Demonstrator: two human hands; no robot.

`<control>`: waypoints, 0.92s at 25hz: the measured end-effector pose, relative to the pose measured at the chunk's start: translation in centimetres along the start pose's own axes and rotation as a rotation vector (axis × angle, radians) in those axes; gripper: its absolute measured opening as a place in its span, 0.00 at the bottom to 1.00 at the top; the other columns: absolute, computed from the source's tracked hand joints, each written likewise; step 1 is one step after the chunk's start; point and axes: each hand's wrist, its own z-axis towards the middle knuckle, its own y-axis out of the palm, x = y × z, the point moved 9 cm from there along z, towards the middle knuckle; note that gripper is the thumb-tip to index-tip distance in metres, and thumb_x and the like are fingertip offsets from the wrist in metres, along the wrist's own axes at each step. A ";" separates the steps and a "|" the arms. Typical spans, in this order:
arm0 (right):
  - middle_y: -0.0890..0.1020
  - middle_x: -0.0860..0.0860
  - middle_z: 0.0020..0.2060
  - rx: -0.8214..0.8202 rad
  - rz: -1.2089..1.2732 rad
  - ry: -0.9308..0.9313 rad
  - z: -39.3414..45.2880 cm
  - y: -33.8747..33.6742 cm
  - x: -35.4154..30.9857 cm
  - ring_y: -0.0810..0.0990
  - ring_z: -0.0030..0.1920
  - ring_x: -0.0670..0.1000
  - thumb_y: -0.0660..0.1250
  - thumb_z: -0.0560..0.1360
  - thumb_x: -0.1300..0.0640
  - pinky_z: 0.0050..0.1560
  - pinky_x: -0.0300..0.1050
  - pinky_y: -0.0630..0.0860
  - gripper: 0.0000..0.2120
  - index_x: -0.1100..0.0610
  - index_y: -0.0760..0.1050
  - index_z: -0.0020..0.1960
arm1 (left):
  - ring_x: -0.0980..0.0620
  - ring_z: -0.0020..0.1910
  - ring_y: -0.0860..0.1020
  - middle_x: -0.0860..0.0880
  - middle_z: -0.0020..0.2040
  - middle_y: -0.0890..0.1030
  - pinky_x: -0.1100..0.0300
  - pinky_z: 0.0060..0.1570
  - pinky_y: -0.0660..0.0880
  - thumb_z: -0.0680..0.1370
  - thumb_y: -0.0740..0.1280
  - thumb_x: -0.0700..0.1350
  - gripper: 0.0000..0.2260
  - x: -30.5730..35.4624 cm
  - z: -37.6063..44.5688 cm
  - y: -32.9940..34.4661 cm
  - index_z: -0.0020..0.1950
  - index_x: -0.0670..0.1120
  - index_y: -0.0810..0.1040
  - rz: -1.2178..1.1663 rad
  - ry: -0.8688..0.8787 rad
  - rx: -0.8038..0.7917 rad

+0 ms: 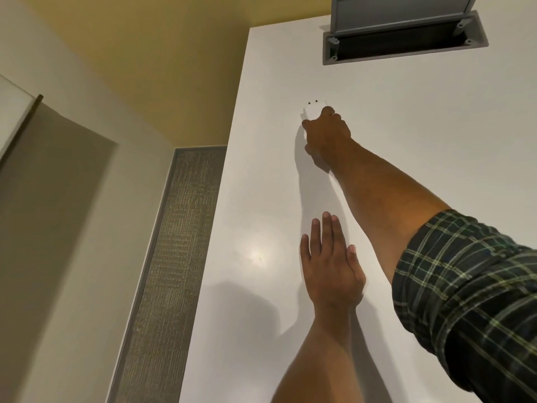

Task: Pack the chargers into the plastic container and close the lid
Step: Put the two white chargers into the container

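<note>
A small white charger [314, 109] with two dark prongs at its far end lies on the white table [421, 158], far out in front of me. My right hand [327, 138] reaches across the table and its fingers are closed around the charger's near end. Nearer to me, my left hand [331, 266] rests flat on the table surface, palm down, fingers together and holding nothing. No plastic container or lid is in view.
A grey cable hatch [406, 43] with its flap raised is set into the table at the far right. The table's left edge runs beside a white wall and a grey textured carpet strip [180, 257]. A plaid sleeve [470, 301] covers my right upper arm.
</note>
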 end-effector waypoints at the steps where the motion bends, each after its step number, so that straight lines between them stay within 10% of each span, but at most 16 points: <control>1: 0.63 0.71 0.70 -0.007 0.013 -0.006 0.2 0.1 0.2 0.68 0.69 0.67 0.64 0.79 0.55 0.66 0.55 0.70 0.22 0.55 0.68 0.73 | 0.51 0.82 0.37 0.54 0.82 0.38 0.48 0.80 0.37 0.83 0.38 0.56 0.28 0.0 0.0 0.1 0.83 0.52 0.42 0.004 0.000 0.006; 11: 0.68 0.64 0.62 0.047 0.220 0.006 -1.3 0.4 2.4 0.70 0.60 0.66 0.59 0.78 0.63 0.56 0.54 0.73 0.15 0.51 0.79 0.60 | 0.52 0.83 0.46 0.54 0.83 0.49 0.47 0.80 0.50 0.84 0.45 0.56 0.27 -0.5 -0.1 1.0 0.83 0.52 0.51 -0.043 -0.028 0.204; 18: 0.71 0.45 0.46 0.050 0.652 0.029 -5.2 -0.3 5.2 0.68 0.65 0.64 0.57 0.80 0.57 0.68 0.55 0.68 0.26 0.43 0.64 0.77 | 0.52 0.83 0.46 0.54 0.83 0.52 0.50 0.80 0.42 0.84 0.49 0.57 0.27 -0.8 0.4 1.7 0.83 0.52 0.53 -0.011 -0.038 0.206; 20: 0.80 0.49 0.55 0.072 0.744 0.007 -6.6 -0.6 6.4 0.69 0.68 0.62 0.57 0.81 0.56 0.69 0.54 0.68 0.27 0.45 0.61 0.79 | 0.51 0.83 0.48 0.53 0.83 0.53 0.49 0.81 0.44 0.84 0.47 0.56 0.27 -0.7 0.3 1.8 0.83 0.51 0.54 0.004 -0.031 0.198; 23: 0.80 0.45 0.56 0.061 1.147 0.091 -9.2 0.3 8.3 0.82 0.49 0.43 0.59 0.79 0.56 0.49 0.38 0.78 0.29 0.43 0.60 0.79 | 0.49 0.83 0.51 0.52 0.83 0.54 0.47 0.80 0.52 0.84 0.46 0.56 0.27 -0.6 0.2 1.6 0.83 0.49 0.55 0.009 -0.003 0.185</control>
